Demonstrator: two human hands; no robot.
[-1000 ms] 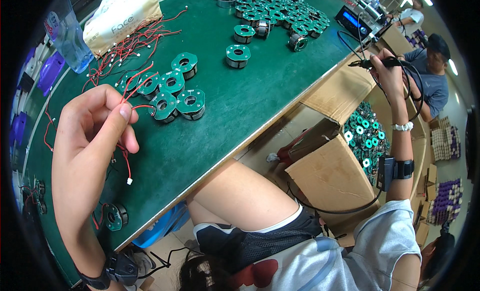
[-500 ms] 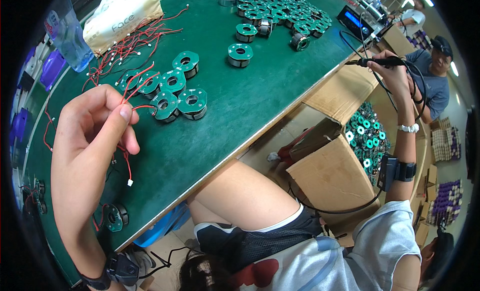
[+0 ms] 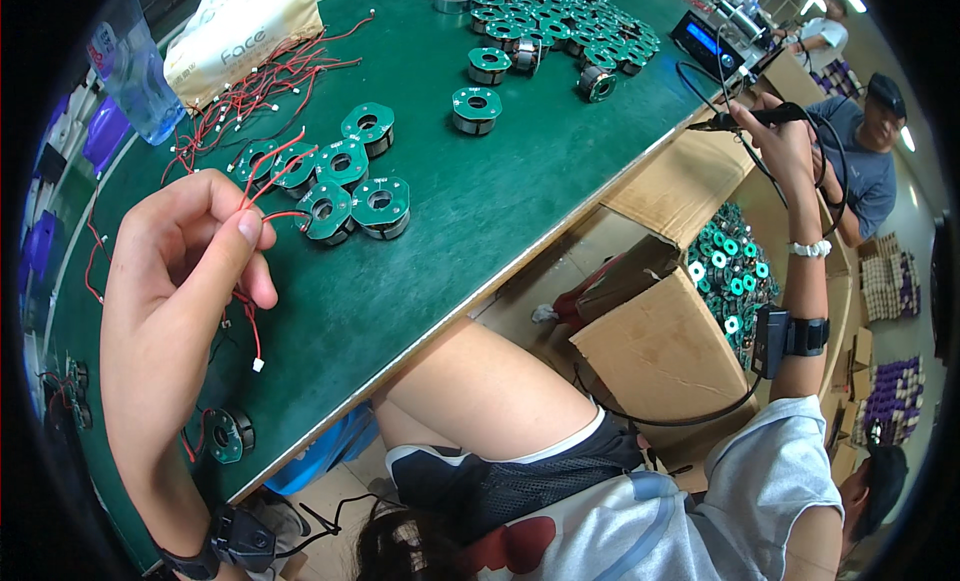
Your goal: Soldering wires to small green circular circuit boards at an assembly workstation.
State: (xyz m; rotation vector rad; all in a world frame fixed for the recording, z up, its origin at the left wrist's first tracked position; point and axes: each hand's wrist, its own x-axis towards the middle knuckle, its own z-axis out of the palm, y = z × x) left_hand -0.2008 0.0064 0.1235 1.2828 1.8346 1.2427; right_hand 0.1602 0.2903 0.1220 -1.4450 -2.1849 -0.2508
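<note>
My left hand (image 3: 185, 261) is closed, thumb and forefinger pinching thin red wires (image 3: 275, 163) over the green table. Their bare ends stick up to the right, and a white connector (image 3: 258, 364) dangles below. Just beyond the fingertips, several round motor coils with green circuit boards (image 3: 380, 203) stand in a cluster. Far to the right, my right hand (image 3: 785, 141) grips a black soldering iron (image 3: 718, 124) by its handle. The iron's tip points left, near the table edge, and a black cord loops around the wrist.
A pile of red wires (image 3: 250, 96) lies by a tissue pack (image 3: 245, 41) and a clear bottle (image 3: 150, 91). More coils crowd the far side beside a black station with blue display (image 3: 703, 39). A cardboard box (image 3: 660, 341) holds further coils; a co-worker (image 3: 868, 146) sits beyond.
The fingers of my right hand have shifted on the soldering iron, and its handle has tilted slightly. My left hand stays almost still with the wires.
</note>
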